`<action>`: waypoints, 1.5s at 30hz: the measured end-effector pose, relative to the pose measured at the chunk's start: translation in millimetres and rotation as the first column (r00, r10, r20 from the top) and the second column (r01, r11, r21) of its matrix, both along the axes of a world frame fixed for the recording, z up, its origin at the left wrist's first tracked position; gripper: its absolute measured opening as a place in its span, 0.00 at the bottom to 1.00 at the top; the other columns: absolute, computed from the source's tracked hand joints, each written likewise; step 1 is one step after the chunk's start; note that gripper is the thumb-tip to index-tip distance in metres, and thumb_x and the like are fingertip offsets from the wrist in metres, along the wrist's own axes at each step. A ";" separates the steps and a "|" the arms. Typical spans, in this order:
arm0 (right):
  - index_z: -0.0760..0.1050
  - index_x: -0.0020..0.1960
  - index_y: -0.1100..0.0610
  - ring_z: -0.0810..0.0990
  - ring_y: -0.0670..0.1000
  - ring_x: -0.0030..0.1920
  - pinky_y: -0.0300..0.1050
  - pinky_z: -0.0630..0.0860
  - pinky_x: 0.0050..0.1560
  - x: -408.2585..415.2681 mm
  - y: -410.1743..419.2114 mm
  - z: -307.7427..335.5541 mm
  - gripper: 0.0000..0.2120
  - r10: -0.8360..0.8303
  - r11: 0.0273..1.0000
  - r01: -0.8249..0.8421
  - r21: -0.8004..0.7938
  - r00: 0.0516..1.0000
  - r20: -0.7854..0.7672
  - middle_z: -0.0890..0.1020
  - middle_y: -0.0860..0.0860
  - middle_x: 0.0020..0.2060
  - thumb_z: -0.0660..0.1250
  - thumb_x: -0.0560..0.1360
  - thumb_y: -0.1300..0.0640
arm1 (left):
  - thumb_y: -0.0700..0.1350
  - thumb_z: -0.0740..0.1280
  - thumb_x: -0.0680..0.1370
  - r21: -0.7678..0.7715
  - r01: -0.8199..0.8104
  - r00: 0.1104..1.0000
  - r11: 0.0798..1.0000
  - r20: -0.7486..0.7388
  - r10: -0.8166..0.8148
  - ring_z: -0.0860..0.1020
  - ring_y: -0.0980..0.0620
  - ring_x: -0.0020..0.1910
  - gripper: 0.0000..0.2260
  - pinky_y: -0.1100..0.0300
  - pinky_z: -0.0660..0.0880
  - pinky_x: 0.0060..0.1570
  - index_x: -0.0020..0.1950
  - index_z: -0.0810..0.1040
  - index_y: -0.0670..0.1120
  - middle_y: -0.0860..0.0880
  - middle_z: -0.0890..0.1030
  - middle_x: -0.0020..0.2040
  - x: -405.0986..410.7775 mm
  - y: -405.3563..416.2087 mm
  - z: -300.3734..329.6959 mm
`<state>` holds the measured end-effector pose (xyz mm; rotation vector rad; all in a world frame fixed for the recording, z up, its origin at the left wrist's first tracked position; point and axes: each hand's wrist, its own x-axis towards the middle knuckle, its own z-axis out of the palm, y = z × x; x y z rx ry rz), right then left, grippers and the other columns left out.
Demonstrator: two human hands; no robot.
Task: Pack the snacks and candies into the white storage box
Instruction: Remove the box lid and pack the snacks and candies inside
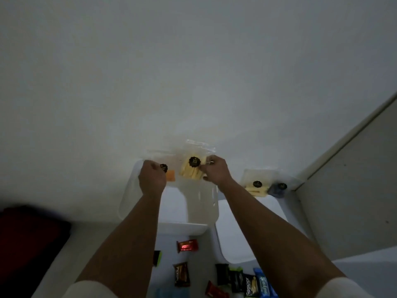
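Observation:
The white storage box (129,196) stands against the wall, seen from above. My left hand (151,176) grips a clear bag of orange snacks (170,175) with a black sticker, at the box's far left. My right hand (216,172) pinches a clear bag of pale yellow sticks (191,171), held upright at the box's far end. Two more clear bags lean on the wall to the right: one of yellow sticks (256,187) and one of dark bluish pieces (278,189). Near me lie small wrapped candies, among them a red one (187,245) and a brown one (181,274).
The box's white lid (242,231) lies flat to the right of the box. Several dark and blue snack packets (247,282) cluster at the bottom edge. A dark red object (28,239) sits at the left. A door frame (335,151) runs along the right.

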<state>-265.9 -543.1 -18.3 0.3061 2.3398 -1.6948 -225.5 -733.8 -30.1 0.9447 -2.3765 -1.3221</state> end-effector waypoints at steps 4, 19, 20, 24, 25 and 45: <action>0.74 0.45 0.55 0.76 0.54 0.37 0.58 0.83 0.43 -5.1 -44.8 -38.2 0.07 0.014 0.992 -0.029 0.126 0.992 0.123 0.75 0.53 0.37 0.69 0.71 0.65 | 0.42 0.59 0.83 0.079 -0.079 0.991 0.994 0.113 0.070 0.79 0.36 0.58 0.12 0.48 0.74 0.58 0.58 0.79 0.38 0.37 0.82 0.58 -5.6 -35.5 -44.4; 0.77 0.44 0.49 0.82 0.57 0.46 0.53 0.80 0.48 -30.3 -91.2 -176.6 0.12 0.007 0.983 -0.052 0.178 0.969 0.246 0.81 0.50 0.41 0.67 0.69 0.66 | 0.36 0.63 0.80 0.360 -0.226 0.945 0.905 0.307 0.113 0.77 0.37 0.64 0.15 0.49 0.75 0.62 0.67 0.75 0.36 0.37 0.79 0.64 -46.7 -51.8 -136.0; 0.79 0.48 0.52 0.82 0.56 0.46 0.52 0.80 0.49 -29.3 -92.0 -175.2 0.12 0.008 0.982 -0.053 0.181 0.971 0.241 0.82 0.50 0.42 0.67 0.70 0.66 | 0.38 0.63 0.82 0.359 -0.221 0.943 0.907 0.316 0.105 0.75 0.38 0.67 0.18 0.51 0.72 0.64 0.71 0.71 0.36 0.37 0.76 0.68 -47.0 -49.9 -135.2; 0.76 0.65 0.58 0.82 0.57 0.58 0.48 0.78 0.60 -23.5 -89.7 -162.9 0.22 0.033 0.969 -0.092 0.231 0.968 0.248 0.83 0.56 0.57 0.72 0.72 0.63 | 0.45 0.67 0.81 0.370 -0.242 0.942 0.897 0.313 0.124 0.70 0.37 0.72 0.26 0.48 0.69 0.68 0.77 0.65 0.39 0.38 0.71 0.74 -39.1 -45.9 -128.0; 0.74 0.68 0.59 0.80 0.57 0.62 0.47 0.76 0.63 -20.6 -87.4 -158.7 0.25 0.039 0.962 -0.106 0.251 0.965 0.259 0.81 0.57 0.61 0.73 0.72 0.61 | 0.46 0.68 0.80 0.379 -0.243 0.941 0.893 0.315 0.123 0.71 0.37 0.71 0.27 0.48 0.70 0.69 0.77 0.65 0.39 0.38 0.71 0.74 -36.4 -46.6 -127.5; 0.85 0.51 0.56 0.85 0.54 0.47 0.54 0.83 0.53 32.6 91.9 -25.0 0.08 -0.121 0.981 0.142 0.134 0.981 -0.152 0.87 0.53 0.46 0.69 0.75 0.56 | 0.43 0.65 0.79 0.187 0.274 0.960 0.943 -0.002 -0.278 0.79 0.42 0.59 0.14 0.59 0.69 0.52 0.65 0.77 0.46 0.45 0.81 0.60 7.7 154.3 24.7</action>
